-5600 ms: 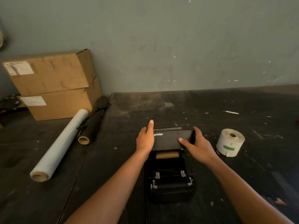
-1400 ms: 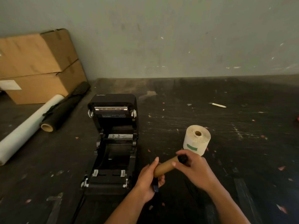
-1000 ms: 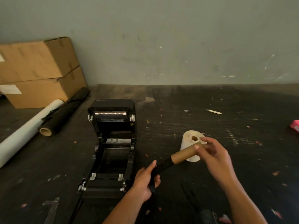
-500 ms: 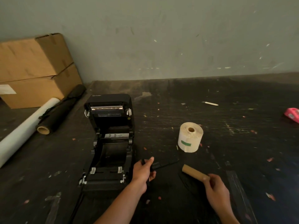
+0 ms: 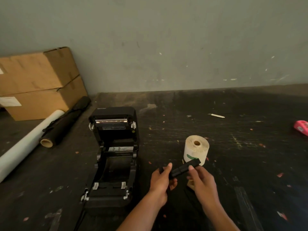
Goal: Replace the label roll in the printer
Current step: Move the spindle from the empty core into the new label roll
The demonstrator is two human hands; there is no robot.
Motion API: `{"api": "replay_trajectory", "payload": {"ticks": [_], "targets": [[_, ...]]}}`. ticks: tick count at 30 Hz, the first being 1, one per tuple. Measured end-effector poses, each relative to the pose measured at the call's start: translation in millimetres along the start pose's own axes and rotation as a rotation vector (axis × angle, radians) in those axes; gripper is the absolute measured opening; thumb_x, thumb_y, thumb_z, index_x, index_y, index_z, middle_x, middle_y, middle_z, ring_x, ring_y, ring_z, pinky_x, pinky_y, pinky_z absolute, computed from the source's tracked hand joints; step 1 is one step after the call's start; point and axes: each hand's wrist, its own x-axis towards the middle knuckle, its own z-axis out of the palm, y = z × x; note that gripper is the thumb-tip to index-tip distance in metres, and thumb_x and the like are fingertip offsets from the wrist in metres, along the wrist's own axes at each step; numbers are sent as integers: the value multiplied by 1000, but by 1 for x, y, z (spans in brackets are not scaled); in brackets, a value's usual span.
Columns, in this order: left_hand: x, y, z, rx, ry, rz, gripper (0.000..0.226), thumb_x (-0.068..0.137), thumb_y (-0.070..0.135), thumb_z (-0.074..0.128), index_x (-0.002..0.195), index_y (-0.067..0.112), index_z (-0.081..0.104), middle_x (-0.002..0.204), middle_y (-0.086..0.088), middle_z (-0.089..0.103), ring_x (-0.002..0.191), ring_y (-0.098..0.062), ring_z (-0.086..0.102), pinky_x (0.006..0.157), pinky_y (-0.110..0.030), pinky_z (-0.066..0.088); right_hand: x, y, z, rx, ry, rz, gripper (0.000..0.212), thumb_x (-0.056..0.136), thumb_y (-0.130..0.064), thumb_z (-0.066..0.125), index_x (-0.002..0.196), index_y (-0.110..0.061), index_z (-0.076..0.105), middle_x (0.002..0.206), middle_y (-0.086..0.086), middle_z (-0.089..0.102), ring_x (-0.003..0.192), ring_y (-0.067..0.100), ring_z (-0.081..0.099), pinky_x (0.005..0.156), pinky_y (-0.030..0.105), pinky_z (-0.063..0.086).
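Currently gripped at both ends: black spindle, left hand curled round its near end, right hand pinching the far end. Just beyond, upright label roll, partly overlapped by spindle tip. Left of hands, printer, lid up, bay vacant. Bare dark table rightward; pink object at edge.

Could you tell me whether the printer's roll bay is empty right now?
Empty: the printer lid is up and its bay holds no roll.
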Motion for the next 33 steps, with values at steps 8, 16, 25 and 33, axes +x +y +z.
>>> {"api": "replay_trajectory", "payload": {"ticks": [8,16,25,33], "targets": [[12,8,9,386,-80,-87,32,93,34,57,116,12,58,102,-10,66,78,-18,63,58,-28,51,-3,-4,-14,-75,-51,-206,16,85,-20,64,97,-31,63,88,-5,71,83,1,68,73,26,56],[21,-8,-9,526,15,-59,15,94,19,58,104,13,67,100,-10,69,85,-20,68,62,-28,55,5,32,-11,31,-21,69,18,87,-20,61,106,-20,59,93,1,72,86,10,70,82,37,58],[34,-30,-44,905,223,95,9,86,19,64,82,15,70,92,-7,70,83,-20,69,79,-35,60,7,61,21,-37,-145,342,8,90,-12,57,87,-16,63,87,5,72,81,15,71,81,39,59],[39,-33,-60,1068,228,169,16,89,23,62,99,12,68,101,-5,68,89,-16,66,72,-24,51,9,50,31,-189,-212,347,3,90,-17,57,90,-19,57,82,3,71,77,13,71,78,37,59]]}}
